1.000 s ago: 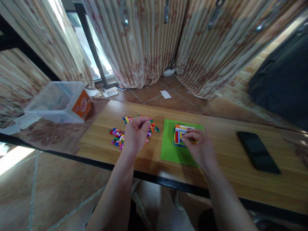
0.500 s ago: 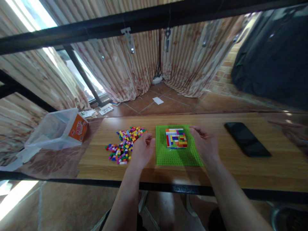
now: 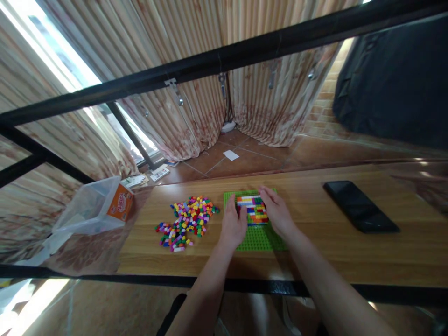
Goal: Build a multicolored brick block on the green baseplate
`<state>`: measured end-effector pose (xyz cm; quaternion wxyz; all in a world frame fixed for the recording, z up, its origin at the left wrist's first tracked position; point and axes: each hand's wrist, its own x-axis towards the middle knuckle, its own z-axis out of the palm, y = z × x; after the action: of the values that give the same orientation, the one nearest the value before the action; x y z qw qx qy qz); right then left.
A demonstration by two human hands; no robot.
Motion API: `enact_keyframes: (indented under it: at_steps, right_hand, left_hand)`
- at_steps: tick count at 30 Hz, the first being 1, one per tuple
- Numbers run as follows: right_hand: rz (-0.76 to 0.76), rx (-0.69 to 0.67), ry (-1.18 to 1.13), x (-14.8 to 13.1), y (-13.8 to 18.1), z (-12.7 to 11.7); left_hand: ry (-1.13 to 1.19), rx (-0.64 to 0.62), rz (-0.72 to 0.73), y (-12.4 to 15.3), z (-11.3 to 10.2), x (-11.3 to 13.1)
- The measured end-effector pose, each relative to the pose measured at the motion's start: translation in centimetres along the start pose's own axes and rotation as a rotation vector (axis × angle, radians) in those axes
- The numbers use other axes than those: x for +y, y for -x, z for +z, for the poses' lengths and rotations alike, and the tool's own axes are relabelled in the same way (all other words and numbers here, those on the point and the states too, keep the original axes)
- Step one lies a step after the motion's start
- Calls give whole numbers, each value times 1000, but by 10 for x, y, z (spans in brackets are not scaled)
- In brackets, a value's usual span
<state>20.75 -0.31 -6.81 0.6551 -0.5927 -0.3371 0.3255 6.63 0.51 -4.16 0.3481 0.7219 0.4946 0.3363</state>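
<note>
A low, multicoloured block of toy bricks (image 3: 254, 211) sits on a green studded baseplate (image 3: 261, 240). My left hand (image 3: 234, 224) is along its left side, fingers stretched away from me and thumb apart, covering part of that edge. My right hand (image 3: 278, 212) lies along the right side with its fingers extended. Both hands look to be at or touching the block's sides; actual contact is hard to make out. The top of the block shows between them in white, blue, red, yellow, orange and green rows. A loose pile of small bricks (image 3: 192, 217) lies left of the baseplate.
A black phone (image 3: 360, 205) lies on the wooden tabletop (image 3: 315, 247) to the right. A clear plastic bin (image 3: 91, 210) with an orange label stands beyond the table's left end. A dark metal bar (image 3: 196, 63) crosses in front of the curtains (image 3: 196, 121).
Both hands have come inward to the two sides of the brick block. My left hand has left the edge of the loose pile. The camera view has tilted slightly.
</note>
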Motion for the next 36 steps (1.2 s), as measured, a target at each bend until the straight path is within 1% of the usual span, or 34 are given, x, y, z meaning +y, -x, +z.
enact_keyframes:
  at_steps: [2,4,8,11,15,17,23,29,36]
  right_hand:
    - [-37,-43,52,3,0,-1]
    - [-105,-65,162,4,3,0]
    - [-229,-27,374,4,15,3]
    - [-267,5,439,4,22,3]
    - [-283,29,484,6,22,3]
    - [-274,40,503,6,22,3]
    - [-232,-8,465,5,18,0]
    - [-211,-13,286,14,12,-7]
    - [-199,-28,300,17,14,-11]
  left_hand:
    - [13,-16,-10,-1,6,2]
    - [15,-6,0,1,13,4]
    - [7,102,28,10,25,8]
    - [-4,170,20,15,30,9]
    - [-5,216,15,16,33,10]
    - [-8,219,15,16,33,11]
    - [-25,235,30,17,32,12]
    - [-10,229,28,18,31,11]
    - [15,217,37,23,32,9]
